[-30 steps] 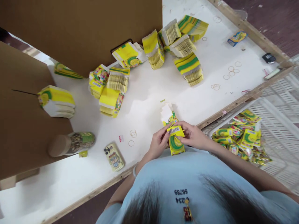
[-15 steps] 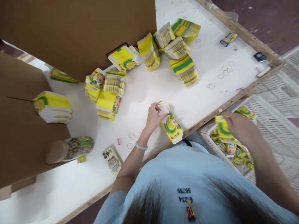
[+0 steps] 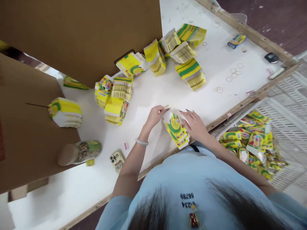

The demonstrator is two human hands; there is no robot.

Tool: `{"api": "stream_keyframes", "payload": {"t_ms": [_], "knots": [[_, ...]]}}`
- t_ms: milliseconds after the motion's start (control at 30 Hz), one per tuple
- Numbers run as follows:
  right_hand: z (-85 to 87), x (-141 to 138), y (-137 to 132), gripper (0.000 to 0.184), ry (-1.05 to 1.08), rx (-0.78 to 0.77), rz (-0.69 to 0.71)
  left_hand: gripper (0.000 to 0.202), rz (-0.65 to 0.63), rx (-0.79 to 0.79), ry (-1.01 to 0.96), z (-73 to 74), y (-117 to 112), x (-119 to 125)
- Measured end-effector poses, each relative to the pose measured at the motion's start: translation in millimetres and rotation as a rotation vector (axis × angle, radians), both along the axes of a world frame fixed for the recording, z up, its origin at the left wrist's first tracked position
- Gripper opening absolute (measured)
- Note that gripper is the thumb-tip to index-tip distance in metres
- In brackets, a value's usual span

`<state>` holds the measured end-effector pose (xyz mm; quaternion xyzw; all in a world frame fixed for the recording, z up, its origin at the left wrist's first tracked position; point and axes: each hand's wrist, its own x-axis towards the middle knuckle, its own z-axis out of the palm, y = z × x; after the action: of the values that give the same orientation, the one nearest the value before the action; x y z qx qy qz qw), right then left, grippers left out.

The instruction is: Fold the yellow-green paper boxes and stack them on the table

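Observation:
A small fanned stack of yellow-and-green flat cartons [image 3: 176, 127] with white flaps lies at the table's front edge, before my body. My left hand [image 3: 155, 116] is at its upper left, thumb and fingers pinched together. A thin yellow-green sliver [image 3: 166, 106] sticks out at those fingertips; its kind is too small to make out. On the stack's right side rests my right hand [image 3: 195, 124], fingers stretched out and apart, touching the cartons near their white flaps. Nothing shows in its grasp.
Several bundles of folded cartons [image 3: 189, 73] stand along the back by a large brown cardboard box [image 3: 96, 32]. A jar [image 3: 83, 151] and phone [image 3: 117, 160] are at left. Rubber bands [image 3: 233, 73] lie at right. A white basket [image 3: 283, 127] holds filled yellow packets [image 3: 255, 140].
My right hand has moved left from the basket, where it held a yellow packet, to the carton stack, and its fingers have opened. My left hand stays pinched near the stack.

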<state>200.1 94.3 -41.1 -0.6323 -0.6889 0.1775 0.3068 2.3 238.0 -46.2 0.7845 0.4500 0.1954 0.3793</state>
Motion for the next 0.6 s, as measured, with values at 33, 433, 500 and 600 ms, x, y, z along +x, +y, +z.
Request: {"api": "stream_keyframes", "payload": {"t_ms": [33, 433, 500, 600], "knots": [[-1.9, -7, 3, 0.044, 0.051, 0.015, -0.008, 0.029, 0.007, 0.025, -0.017, 6.0, 1, -1], [12.0, -31, 17, 0.042, 0.247, 0.214, -0.075, 0.060, 0.109, 0.102, -0.380, 70.0, -65, 3], [14.6, -27, 10, 0.046, 0.292, 0.222, -0.082, 0.077, -0.018, 0.058, -0.433, 56.4, -84, 4], [21.8, -29, 2, 0.053, 0.283, 0.262, -0.045, 0.094, -0.158, -0.058, -0.492, 30.5, -114, 11]]}}
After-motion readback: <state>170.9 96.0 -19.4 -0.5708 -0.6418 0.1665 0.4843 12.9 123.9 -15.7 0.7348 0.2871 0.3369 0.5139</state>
